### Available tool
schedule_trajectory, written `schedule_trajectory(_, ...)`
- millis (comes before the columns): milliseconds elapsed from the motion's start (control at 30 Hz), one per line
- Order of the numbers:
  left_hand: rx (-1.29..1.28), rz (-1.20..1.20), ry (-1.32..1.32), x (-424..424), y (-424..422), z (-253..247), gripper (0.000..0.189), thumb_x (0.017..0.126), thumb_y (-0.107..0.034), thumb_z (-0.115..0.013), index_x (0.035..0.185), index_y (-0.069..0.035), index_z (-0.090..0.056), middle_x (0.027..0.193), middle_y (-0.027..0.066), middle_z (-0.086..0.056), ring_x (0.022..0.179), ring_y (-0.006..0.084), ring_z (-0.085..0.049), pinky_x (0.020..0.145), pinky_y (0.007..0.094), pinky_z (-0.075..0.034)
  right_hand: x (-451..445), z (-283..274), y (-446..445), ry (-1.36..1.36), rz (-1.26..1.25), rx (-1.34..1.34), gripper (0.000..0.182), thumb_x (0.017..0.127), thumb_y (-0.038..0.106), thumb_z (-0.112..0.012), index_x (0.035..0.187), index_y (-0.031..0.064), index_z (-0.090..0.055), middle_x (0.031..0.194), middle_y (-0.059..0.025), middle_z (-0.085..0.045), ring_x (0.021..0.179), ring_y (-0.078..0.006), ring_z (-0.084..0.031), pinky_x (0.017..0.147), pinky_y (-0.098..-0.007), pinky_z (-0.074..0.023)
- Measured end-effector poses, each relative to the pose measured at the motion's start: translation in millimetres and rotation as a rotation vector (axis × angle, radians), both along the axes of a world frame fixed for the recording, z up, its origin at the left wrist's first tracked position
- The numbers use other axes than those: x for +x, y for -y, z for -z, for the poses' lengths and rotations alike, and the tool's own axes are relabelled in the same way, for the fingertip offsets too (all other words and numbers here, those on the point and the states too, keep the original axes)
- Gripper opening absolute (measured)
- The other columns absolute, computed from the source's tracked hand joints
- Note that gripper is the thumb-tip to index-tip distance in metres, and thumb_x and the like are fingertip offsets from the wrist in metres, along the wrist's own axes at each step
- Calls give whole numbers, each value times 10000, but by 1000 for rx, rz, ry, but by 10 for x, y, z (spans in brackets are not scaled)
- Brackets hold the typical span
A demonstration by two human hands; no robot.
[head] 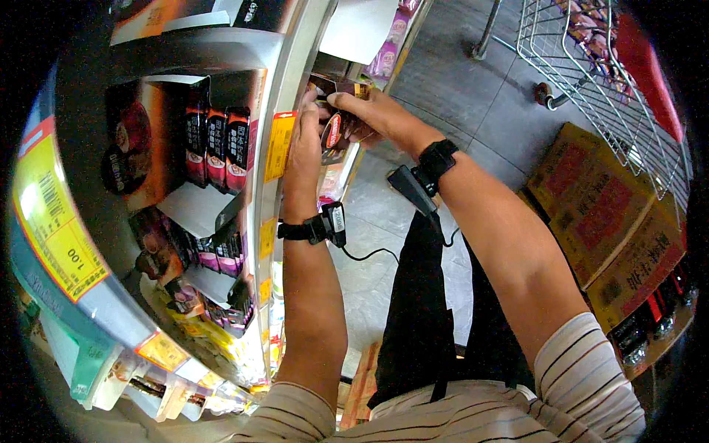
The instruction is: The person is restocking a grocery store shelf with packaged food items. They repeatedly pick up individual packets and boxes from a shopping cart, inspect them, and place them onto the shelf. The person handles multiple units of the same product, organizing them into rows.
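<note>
Both my hands are at a lower shelf beyond the upright edge of the store shelving. My left hand (308, 130) lies along the left side of a dark package (334, 132) with a red oval mark. My right hand (370, 113) is on the package's right side, thumb across its top and fingers curled round it. Part of the package is hidden by my fingers. A yellow price tag (279, 147) is just left of my left hand. Each wrist wears a black strap with a small device and a cable.
Dark packets (216, 144) stand in open display boxes on the left shelves. Purple packs (388, 52) lie beyond my hands. At right are a wire shopping cart (587, 94) and cardboard cartons (598, 210). Another carton (361, 387) is on the floor by my legs.
</note>
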State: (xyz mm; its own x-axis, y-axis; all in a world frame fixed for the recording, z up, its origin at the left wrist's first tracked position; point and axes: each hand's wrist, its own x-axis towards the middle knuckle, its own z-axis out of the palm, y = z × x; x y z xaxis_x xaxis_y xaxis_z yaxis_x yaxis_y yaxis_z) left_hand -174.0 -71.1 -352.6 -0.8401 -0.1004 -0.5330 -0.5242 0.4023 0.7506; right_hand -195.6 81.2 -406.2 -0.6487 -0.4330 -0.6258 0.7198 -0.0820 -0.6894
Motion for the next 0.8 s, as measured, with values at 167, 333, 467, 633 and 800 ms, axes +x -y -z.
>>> schedule_trajectory(167, 3, -33, -106, -75, -59, 118, 588, 1012, -396, -384, 1457, -12, -385, 1439, 157, -444, 1322, 266, -426, 1109, 357, -318, -116, 80, 86, 10, -12, -42, 521, 837, 589, -605, 889, 72, -635, 718, -26, -624, 586, -115, -603, 541, -253, -495)
schedule_trajectory(333, -86, 90, -85, -174, 89, 125, 599, 971, -478, -424, 1295, 17, -510, 1309, 202, -536, 1208, 313, -499, 1018, 383, -374, -235, 270, 130, -85, -50, -77, 681, 818, 671, -575, 998, 17, -631, 806, -77, -662, 671, -149, -660, 644, -283, -563)
schedule_trajectory(467, -35, -48, -166, -182, 181, 456, 598, 953, -516, -445, 1204, 11, -576, 1198, 192, -601, 1067, 327, -565, 932, 405, -425, -332, 348, 282, -46, -108, -66, 733, 800, 689, -583, 1030, -7, -629, 834, -97, -677, 708, -165, -687, 668, -284, -577)
schedule_trajectory(633, -136, 3, -196, -252, 125, 508, 588, 959, -464, -463, 1308, 6, -515, 1314, 195, -532, 1180, 336, -499, 1014, 401, -372, -358, 564, 305, 25, -98, 6, 757, 791, 700, -588, 1005, -24, -647, 837, -127, -694, 724, -179, -705, 681, -287, -593)
schedule_trajectory(800, -172, -39, -214, -229, 159, 523, 584, 959, -463, -474, 1318, -4, -512, 1297, 199, -557, 1135, 330, -549, 976, 396, -417, -362, 619, 373, -44, -67, 40, 681, 817, 636, -619, 920, -35, -677, 781, -130, -694, 712, -192, -709, 681, -303, -600)
